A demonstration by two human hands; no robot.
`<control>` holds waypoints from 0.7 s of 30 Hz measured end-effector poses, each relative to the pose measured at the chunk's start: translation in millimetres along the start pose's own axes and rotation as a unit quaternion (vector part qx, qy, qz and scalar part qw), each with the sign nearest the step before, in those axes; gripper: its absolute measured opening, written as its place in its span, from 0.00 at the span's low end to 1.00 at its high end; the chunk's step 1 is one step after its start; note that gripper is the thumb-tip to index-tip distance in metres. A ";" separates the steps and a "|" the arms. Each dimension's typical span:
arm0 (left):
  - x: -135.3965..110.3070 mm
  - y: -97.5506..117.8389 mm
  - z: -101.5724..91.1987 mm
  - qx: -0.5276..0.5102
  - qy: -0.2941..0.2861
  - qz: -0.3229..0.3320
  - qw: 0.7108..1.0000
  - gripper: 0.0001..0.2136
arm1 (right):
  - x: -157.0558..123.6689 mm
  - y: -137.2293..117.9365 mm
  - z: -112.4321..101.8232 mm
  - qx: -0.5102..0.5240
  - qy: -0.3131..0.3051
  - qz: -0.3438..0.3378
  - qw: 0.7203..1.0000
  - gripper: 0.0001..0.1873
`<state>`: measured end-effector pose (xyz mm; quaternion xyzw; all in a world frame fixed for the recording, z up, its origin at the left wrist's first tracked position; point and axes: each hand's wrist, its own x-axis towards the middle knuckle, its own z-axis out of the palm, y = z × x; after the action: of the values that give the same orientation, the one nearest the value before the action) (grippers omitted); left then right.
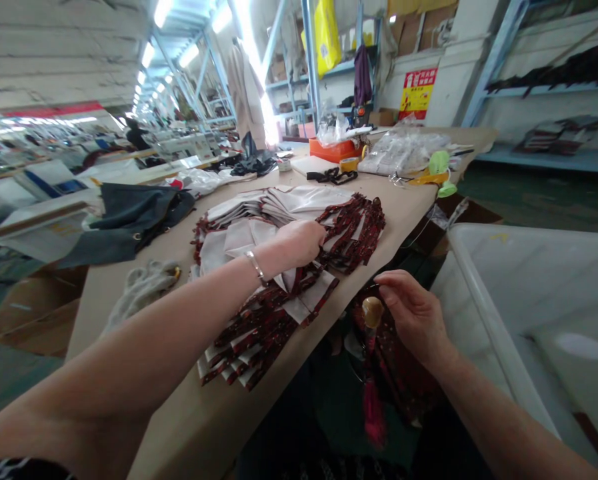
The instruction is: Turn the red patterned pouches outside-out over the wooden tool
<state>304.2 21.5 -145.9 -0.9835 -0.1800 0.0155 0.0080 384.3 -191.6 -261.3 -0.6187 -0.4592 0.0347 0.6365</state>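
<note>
A fanned stack of white fabric pieces with dark red patterned edges (279,267) lies across the brown worktable (199,413). My left hand (301,241) reaches over the stack, fingers curled closed on one of the pieces near the middle. A silver bracelet (255,267) circles that wrist. My right hand (413,312) hovers off the table's right edge beside a round wooden knob (372,311); its fingers are bent around dark red patterned fabric (393,373) that hangs below, with a pink tassel (373,413) under the knob.
Dark grey cloth (129,220) and a pale knitted bundle (141,287) lie at the table's left. At the far end are clear plastic bags (403,152), an orange box (335,151), black cloth (251,162) and a green-yellow tool (436,175). A large white bin (533,313) stands right.
</note>
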 end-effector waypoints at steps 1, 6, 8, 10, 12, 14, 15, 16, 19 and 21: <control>-6.4 -4.8 -3.8 -0.021 0.028 0.004 0.999 0.09 | 5.6 -5.6 3.3 0.003 -0.006 0.005 1.000 0.07; -39.5 -12.8 -23.1 -0.116 0.126 -0.017 0.985 0.06 | 40.7 -28.7 34.2 0.027 -0.071 0.059 0.995 0.15; -50.2 -9.3 -28.9 -0.145 0.151 -0.028 0.977 0.05 | 52.1 -34.7 52.2 0.076 -0.100 0.093 0.988 0.21; -57.3 -4.4 -32.8 -0.157 0.167 -0.036 0.973 0.04 | 59.9 -38.8 70.2 0.138 -0.109 0.129 0.976 0.27; -60.4 0.7 -35.3 -0.160 0.180 -0.041 0.970 0.04 | 64.5 -42.5 84.9 0.183 -0.101 0.155 0.966 0.32; -61.9 6.3 -37.5 -0.161 0.197 -0.048 0.966 0.03 | 66.7 -47.7 93.5 0.189 -0.086 0.164 0.964 0.34; -63.1 9.0 -38.4 -0.164 0.203 -0.052 0.964 0.04 | 67.1 -51.1 95.4 0.176 -0.083 0.159 0.968 0.34; -64.9 11.1 -38.8 -0.165 0.209 -0.057 0.962 0.05 | 67.3 -54.9 96.2 0.155 -0.083 0.149 0.973 0.34; -69.1 8.4 -32.0 -0.159 0.226 -0.059 0.959 0.07 | 69.0 -62.9 96.5 0.081 -0.082 0.105 0.988 0.31; -64.9 2.3 -18.6 -0.154 0.247 -0.040 0.956 0.07 | 70.2 -62.5 97.5 0.062 -0.074 0.090 0.991 0.24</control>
<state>245.0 -3.8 -125.6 -0.9380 -0.2119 -0.2559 -0.0987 330.8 -89.4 -190.3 -0.6131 -0.4445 0.1662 0.6316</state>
